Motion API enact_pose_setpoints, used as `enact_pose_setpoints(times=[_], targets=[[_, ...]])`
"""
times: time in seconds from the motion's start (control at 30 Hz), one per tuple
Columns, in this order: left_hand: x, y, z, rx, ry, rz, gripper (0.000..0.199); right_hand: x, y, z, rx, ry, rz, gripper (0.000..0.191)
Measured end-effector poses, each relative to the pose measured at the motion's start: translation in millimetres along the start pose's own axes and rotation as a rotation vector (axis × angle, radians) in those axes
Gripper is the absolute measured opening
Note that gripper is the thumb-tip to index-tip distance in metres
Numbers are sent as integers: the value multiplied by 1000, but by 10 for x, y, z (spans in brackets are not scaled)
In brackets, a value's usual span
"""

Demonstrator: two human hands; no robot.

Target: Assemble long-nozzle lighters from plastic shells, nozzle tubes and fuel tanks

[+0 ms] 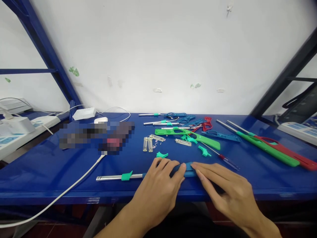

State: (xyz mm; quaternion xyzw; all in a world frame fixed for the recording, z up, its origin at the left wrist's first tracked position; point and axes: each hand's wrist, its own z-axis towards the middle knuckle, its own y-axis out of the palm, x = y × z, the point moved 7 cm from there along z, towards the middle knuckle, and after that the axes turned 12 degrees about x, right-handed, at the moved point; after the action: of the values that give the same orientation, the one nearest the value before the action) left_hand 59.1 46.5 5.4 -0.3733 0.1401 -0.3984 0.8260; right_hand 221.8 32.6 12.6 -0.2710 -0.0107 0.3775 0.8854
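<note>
Near the table's front edge lies a blue long-reach lighter (pixel 189 169), its metal tube (pixel 109 178) pointing left with a teal trigger piece (pixel 127 176) around it. My left hand (pixel 160 183) is closed over the lighter's handle and covers its middle. The fingertips of my right hand (pixel 226 188) press together on the handle's right end. Just beyond the hands are a teal trigger (pixel 162 154), a second one (pixel 204 151), clear fuel tanks (pixel 148 144) and a screwdriver (pixel 224 158) with a red and clear handle.
Farther back lie several opened lighters with blue shells (pixel 189 118), a red shell (pixel 207 124) and a green shell (pixel 206 141). Whole green (pixel 269 148) and red (pixel 287 152) lighters lie right. A white cable (pixel 74 185) crosses the left side, beside blurred objects (pixel 116 138) and power strips (pixel 44 124).
</note>
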Motion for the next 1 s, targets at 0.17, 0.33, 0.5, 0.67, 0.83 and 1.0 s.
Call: enact_pose_setpoints(times=[0.17, 0.33, 0.5, 0.67, 0.83, 1.0], targets=[[20, -3, 8, 2, 10, 4, 32, 31, -12, -36, -6, 12, 16, 40], [11, -15, 13, 7, 9, 2, 32, 45, -8, -18, -2, 43, 24, 38], [6, -19, 14, 13, 13, 4, 31, 38, -9, 0, 21, 48, -6, 27], [20, -21, 23, 13, 17, 12, 32, 86, -1, 4, 2, 128, -1, 19], [27, -48, 39, 19, 19, 15, 31, 242, 57, 24, -96, 371, 98, 17], [34, -46, 35, 14, 26, 17, 31, 370, 148, 39, -202, 581, 200, 25]])
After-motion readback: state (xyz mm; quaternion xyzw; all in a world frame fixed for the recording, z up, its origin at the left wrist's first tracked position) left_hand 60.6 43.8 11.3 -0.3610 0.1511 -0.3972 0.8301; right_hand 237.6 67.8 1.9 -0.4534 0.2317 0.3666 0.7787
